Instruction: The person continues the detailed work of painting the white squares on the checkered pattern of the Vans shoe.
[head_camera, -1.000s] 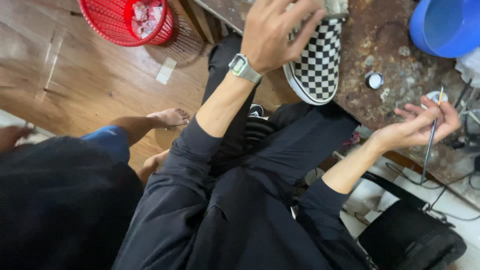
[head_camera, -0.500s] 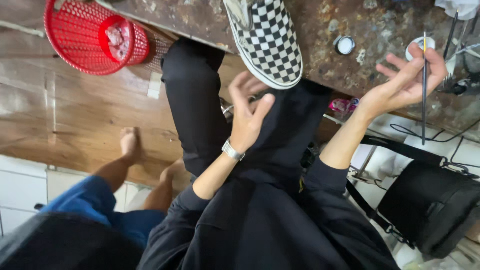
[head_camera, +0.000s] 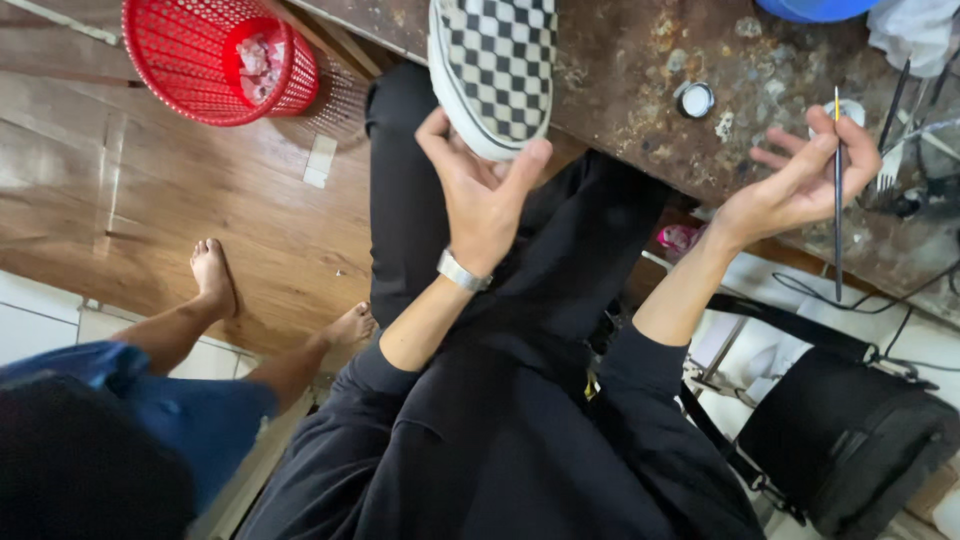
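Checkered slip-on shoe (head_camera: 497, 70) lies on the stained tabletop (head_camera: 640, 110), its toe poking over the near edge. Left hand (head_camera: 480, 195) sits just under that toe, palm up, grip wide with the fingers spread around it. Right hand (head_camera: 800, 185) pinches a thin brush (head_camera: 838, 190) upright, near a small round tin (head_camera: 694, 99).

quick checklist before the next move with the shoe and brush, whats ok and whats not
1. Left hand on the checkered shoe: ok, fingers cup its near end.
2. Shoe supported: ok, it lies on the stained table, one end past the edge.
3. Right hand holding the thin brush: ok, pinched upright.
4. Brush tip loaded: cannot tell.
5. Small round tin open: cannot tell.
6. Red basket out of the way: ok.
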